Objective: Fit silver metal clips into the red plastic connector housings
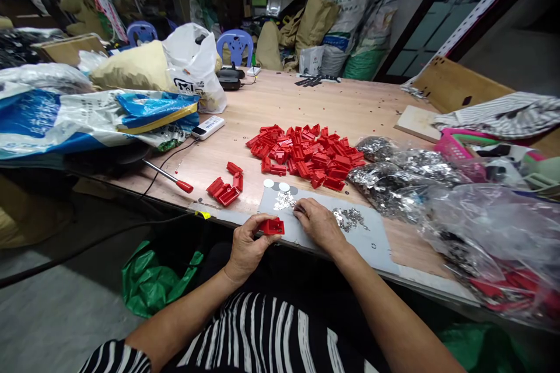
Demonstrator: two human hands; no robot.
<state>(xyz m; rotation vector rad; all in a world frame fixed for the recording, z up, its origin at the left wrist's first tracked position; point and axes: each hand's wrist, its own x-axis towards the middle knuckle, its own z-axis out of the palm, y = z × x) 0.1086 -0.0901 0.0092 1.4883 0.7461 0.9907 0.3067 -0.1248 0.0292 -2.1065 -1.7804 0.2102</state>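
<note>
My left hand grips a small red plastic housing between thumb and fingers at the table's front edge, its open side facing up. Close by on the right, my right hand has its fingertips pinched together at a small pile of light metal pieces. Whatever is in that pinch is too small to make out. Both are over a grey mat, where a second pile of metal parts lies right of my right hand. A large heap of red housings sits behind the mat.
Several red housings lie to the left, near a red-handled tool. Plastic bags of metal parts crowd the right. At the left are a blue-white sack, a white bag and a white device with a cable.
</note>
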